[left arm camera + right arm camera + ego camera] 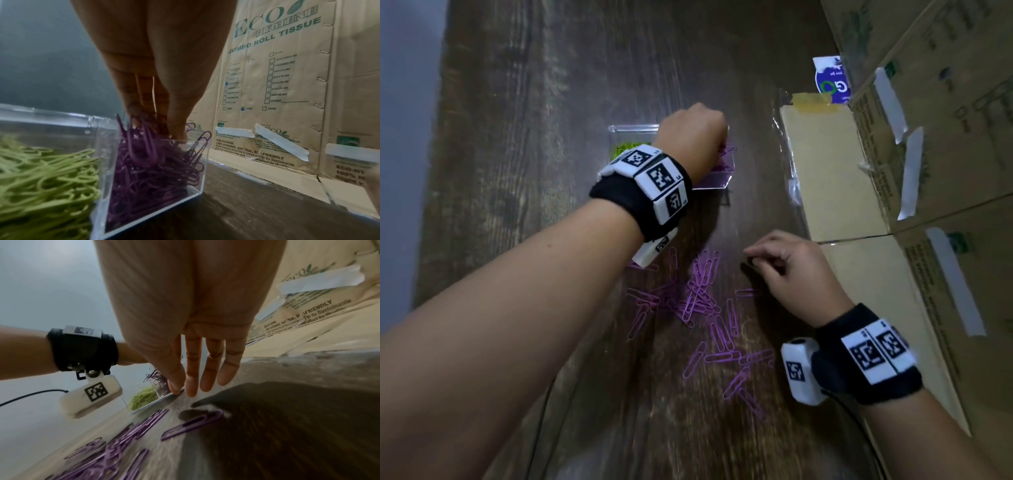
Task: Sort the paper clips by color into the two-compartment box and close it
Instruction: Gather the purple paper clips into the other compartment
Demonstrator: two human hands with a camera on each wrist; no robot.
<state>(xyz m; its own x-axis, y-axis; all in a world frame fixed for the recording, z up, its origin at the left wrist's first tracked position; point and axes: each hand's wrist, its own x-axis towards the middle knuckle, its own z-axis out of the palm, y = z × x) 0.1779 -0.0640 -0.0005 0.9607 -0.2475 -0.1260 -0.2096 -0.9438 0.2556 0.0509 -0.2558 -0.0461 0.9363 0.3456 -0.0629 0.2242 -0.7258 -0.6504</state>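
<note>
A clear two-compartment box (633, 128) stands open on the dark wooden table, with green clips (45, 178) in its left half and purple clips (156, 172) in its right half. My left hand (691, 137) reaches down into the purple half. Its thumb and fingers (164, 128) are bunched in a pinch on purple clips that stand up under them. Several loose purple clips (698, 298) lie scattered nearer to me. My right hand (751, 258) hovers just above the table to their right, fingers (191, 386) straight and holding nothing, over a single purple clip (191, 425).
Printed cardboard cartons (945, 137) line the right side, close to the box and my right hand. A flat taped cardboard piece (825, 178) and a blue-and-white packet (832, 78) lie beside them. The table's left edge (431, 205) drops off. A black cable (30, 395) trails from my left wrist.
</note>
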